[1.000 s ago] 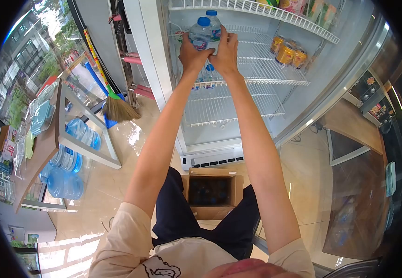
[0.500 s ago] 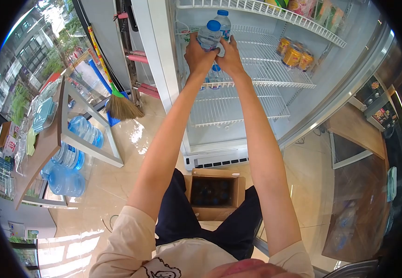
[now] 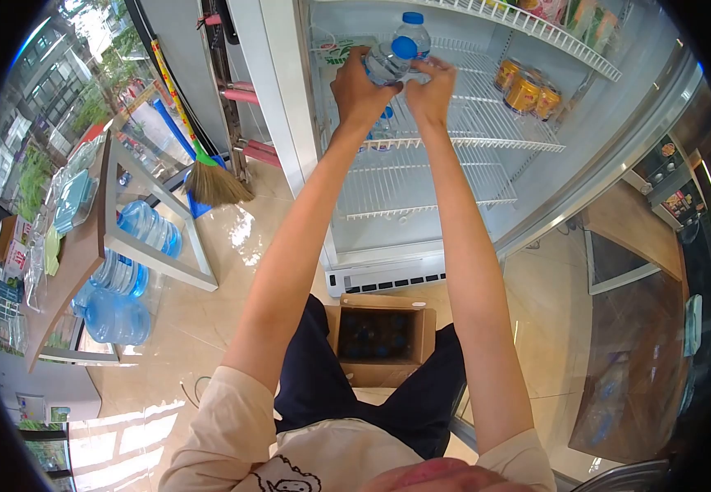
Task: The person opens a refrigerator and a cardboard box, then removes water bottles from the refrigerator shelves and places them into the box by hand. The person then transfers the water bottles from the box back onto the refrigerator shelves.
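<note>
My left hand [image 3: 361, 92] is wrapped round a clear water bottle [image 3: 386, 64] with a blue cap, tilted to the right over the fridge's upper wire shelf. Just behind it rises a second blue-capped water bottle [image 3: 418, 34], its lower part hidden. My right hand [image 3: 432, 92] is beside the two bottles, thumb and fingers apart, the fingertips slightly blurred near the rear bottle. Further down, more bottles [image 3: 384, 127] show through the wire shelf [image 3: 487, 131]. Between my legs sits an open cardboard box [image 3: 380, 375] holding several dark-looking bottles with blue caps.
Yellow cans [image 3: 524, 90] stand on the shelf's right side, and packets [image 3: 593, 29] lie on the shelf above. The fridge's frame [image 3: 278, 98] rises at left. A broom [image 3: 214, 182], large water jugs [image 3: 118, 316] and a table [image 3: 77, 262] are further left.
Both hands and the two bottles have shifted right. The front bottle leans further right in my left hand. My right hand's fingers have loosened and moved away from the bottles.
</note>
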### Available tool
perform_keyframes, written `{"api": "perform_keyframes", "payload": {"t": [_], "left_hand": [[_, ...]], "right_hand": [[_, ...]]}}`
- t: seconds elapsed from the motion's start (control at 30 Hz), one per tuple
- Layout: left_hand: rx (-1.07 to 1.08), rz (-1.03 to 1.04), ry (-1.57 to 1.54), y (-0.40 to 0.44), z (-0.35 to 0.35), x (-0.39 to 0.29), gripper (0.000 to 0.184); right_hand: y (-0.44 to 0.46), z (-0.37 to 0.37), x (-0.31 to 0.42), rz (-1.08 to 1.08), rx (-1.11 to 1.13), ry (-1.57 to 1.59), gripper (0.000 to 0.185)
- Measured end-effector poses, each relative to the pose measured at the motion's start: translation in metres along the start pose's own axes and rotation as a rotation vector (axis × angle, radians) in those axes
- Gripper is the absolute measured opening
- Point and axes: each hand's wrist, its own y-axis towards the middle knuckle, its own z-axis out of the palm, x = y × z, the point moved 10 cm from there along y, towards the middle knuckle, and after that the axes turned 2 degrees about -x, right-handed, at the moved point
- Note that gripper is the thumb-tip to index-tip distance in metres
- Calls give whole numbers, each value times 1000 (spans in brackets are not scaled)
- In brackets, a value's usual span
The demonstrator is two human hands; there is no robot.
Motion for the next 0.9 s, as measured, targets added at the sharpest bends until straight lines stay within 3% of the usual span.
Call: {"api": "perform_keyframes", "payload": {"t": [0.1, 0.3, 0.4, 0.53, 0.9], "left_hand": [[31, 29, 56, -2, -2, -9, 78], [-65, -39, 8, -4, -4, 0, 84], [-87, 6, 56, -4, -8, -2, 84], [-53, 141, 172, -6, -4, -16, 75], [-24, 100, 157, -6, -4, -20, 69]], "right_hand": [[4, -28, 9, -99, -197, 158, 43], [3, 14, -6, 22, 62, 149, 52], [0, 13, 8, -53, 79, 37, 53], [-3, 7, 18, -98, 85, -3, 48], [-4, -8, 29, -173, -34, -34, 30]]}}
